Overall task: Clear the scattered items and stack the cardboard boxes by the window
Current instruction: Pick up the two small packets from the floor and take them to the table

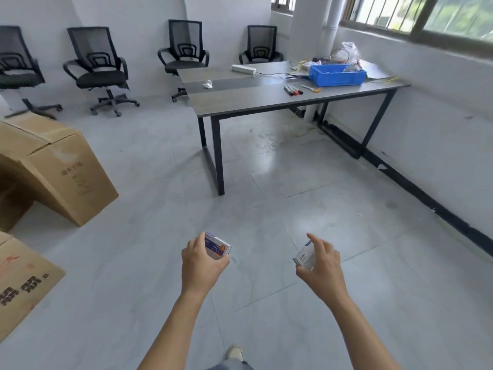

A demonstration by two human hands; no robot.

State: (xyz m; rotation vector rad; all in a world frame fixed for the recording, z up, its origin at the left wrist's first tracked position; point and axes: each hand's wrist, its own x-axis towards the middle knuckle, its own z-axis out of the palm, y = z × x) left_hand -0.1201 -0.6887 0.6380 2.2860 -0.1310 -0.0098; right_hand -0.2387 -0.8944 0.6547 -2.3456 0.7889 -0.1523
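Fingers (198,243) of the left hand (201,265) curl round a small white box with blue and orange print (219,248); much of that box is hidden behind the hand. Fingers (314,240) of the right hand (324,265) pinch a second small white box (304,257) by its edges, forefinger raised above it. The lettering on both is too blurred to read. Both forearms reach forward over the tiled floor (280,182), hands apart, their backs towards the camera. At the left a tilted cardboard box (66,172) leans over a darker one that is mostly cut off by the frame edge, and a third cardboard box (24,279) lies lower left, also cropped. Well ahead stands the grey surface (240,100) beneath the window (426,17), carrying a blue bin (337,76) whose contents cannot be made out.
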